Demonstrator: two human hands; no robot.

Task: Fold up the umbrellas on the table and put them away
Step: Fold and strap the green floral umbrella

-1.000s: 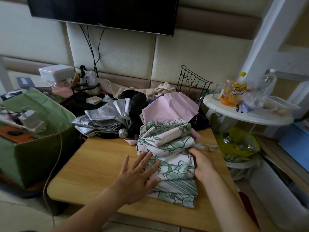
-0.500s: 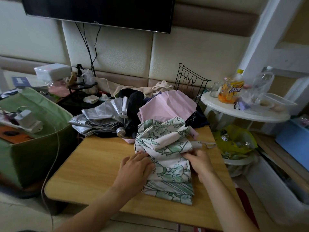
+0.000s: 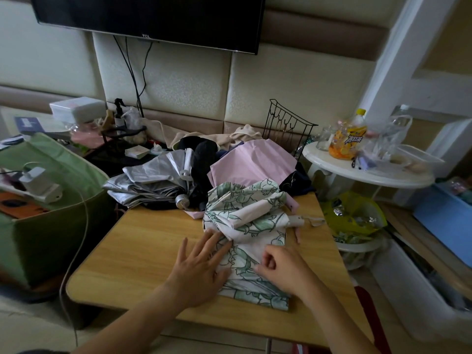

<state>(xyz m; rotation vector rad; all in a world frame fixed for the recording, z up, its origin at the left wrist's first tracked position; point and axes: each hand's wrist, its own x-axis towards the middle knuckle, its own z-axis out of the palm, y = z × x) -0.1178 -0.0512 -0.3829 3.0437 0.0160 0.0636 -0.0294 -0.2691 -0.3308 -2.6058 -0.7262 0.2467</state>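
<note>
The floral umbrella [image 3: 245, 233] lay on the wooden table [image 3: 132, 254], toward its right edge, canopy collapsed and partly flattened. Its long axis ran from the near edge toward the far right corner, with the white handle [image 3: 296, 222] pointing at the right edge and a loose strap trailing beyond it. The shaft was hidden under the fabric.

The left hand [image 3: 201, 267] rested flat on the canopy's left margin, fingers straight and spread, pressing the cloth down. The right hand [image 3: 283, 267] had its fingers curled and pinched a fold of the floral fabric near the middle. Half a second before, that hand sat farther toward the handle, and the left hand's fingers were bunched rather than spread.

At the far edge lay a silver umbrella [image 3: 150, 185] and a pink umbrella [image 3: 252, 164], both unfolded, with dark cloth between them; how the three overlapped was hard to make out. A white round side table [image 3: 367, 175] stood beyond the right edge, carrying an orange drink bottle [image 3: 348, 139]. A green bag [image 3: 51, 215] stood off the left edge.
</note>
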